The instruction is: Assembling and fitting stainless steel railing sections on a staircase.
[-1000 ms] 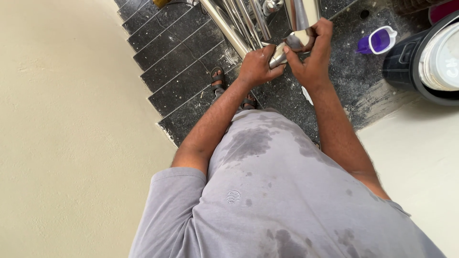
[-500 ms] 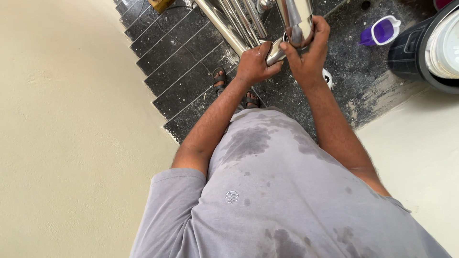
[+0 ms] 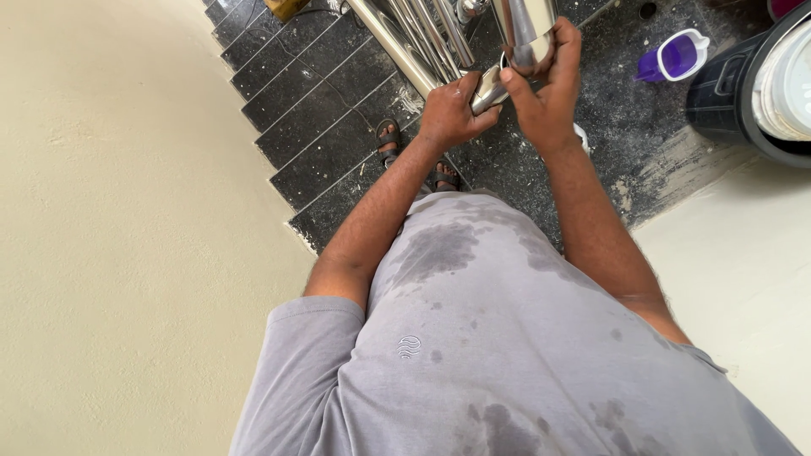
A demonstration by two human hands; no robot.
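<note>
I stand at the head of a dark tiled staircase [image 3: 321, 127], beside a shiny steel stair railing [image 3: 418, 38]. My left hand [image 3: 452, 114] is closed around the end of a slanting steel handrail tube [image 3: 488, 89]. My right hand [image 3: 545, 93] grips the lower end of the thick upright steel post [image 3: 524, 25], thumb and fingers wrapped about it where the tube meets it. Both hands nearly touch. My sandalled feet [image 3: 389, 139] show below the hands, on the dark landing.
A cream wall [image 3: 118, 253] fills the left side. A purple and white jug [image 3: 672, 55] lies on the dusty dark floor [image 3: 625, 127] at upper right, next to a large black bin holding a white bucket [image 3: 760, 84]. A pale wall or slab [image 3: 743, 279] is at right.
The view has shifted slightly, so the hands sit a little higher and the bin has slid towards the right edge. My grip on the railing parts looks the same.
</note>
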